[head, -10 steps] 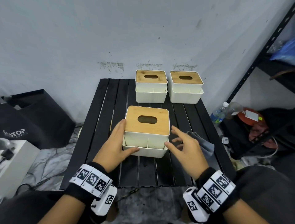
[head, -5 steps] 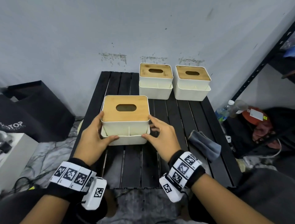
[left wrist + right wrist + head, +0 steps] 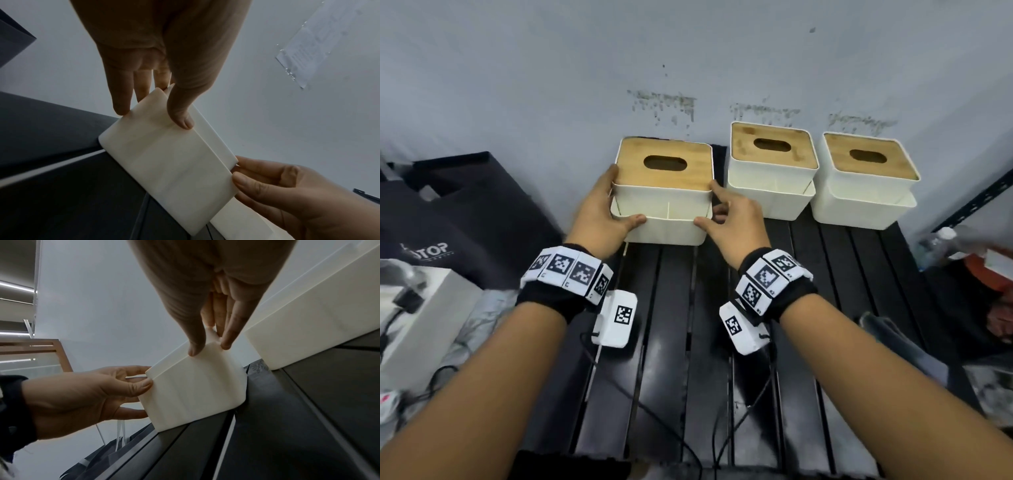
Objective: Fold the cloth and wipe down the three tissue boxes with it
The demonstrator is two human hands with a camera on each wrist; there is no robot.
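Observation:
Three white tissue boxes with wooden lids stand in a row at the back of the black slatted table point(image 3: 678, 342). My left hand point(image 3: 619, 198) and right hand point(image 3: 707, 204) grip the left box point(image 3: 688, 174) by its two sides, thumbs on its front. The left wrist view shows my left hand point(image 3: 152, 116) pinching the box point(image 3: 174, 162) at a corner. The right wrist view has my right hand point(image 3: 208, 350) doing the same on the box point(image 3: 195, 386). The middle box point(image 3: 770, 171) and right box point(image 3: 866, 178) stand untouched. The dark grey cloth point(image 3: 883, 325) lies at the table's right edge.
The grey wall rises right behind the boxes. A black bag point(image 3: 465, 212) and a white carton point(image 3: 424, 318) are on the floor to the left. A water bottle point(image 3: 941, 240) and a metal shelf post point(image 3: 979, 195) are to the right. Wrist-camera cables trail over the slats.
Both hands have carried the box from the table's front centre to the back left, in line with the other two. The cloth has stayed at the right edge.

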